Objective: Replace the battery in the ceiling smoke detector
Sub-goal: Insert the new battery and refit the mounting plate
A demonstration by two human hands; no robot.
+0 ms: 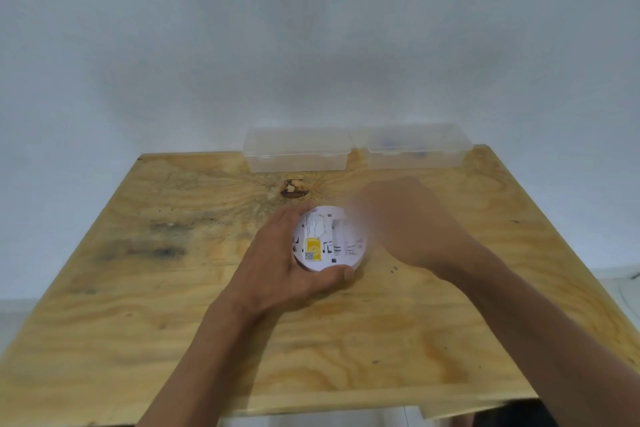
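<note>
A round white smoke detector (332, 239) rests near the middle of the plywood table (173, 288), its back side up, showing black print and a yellow label. My left hand (287, 267) wraps around its left and near rim, thumb along the front edge. My right hand (408, 222) is blurred by motion just right of the detector, at or over its right edge. Whether the right hand holds anything cannot be made out. No battery is visible.
Two clear plastic boxes with closed lids stand side by side at the table's far edge, one (298, 149) at centre and one (419, 146) to its right with dark items inside. A dark knot (292, 189) marks the wood. A white wall is behind.
</note>
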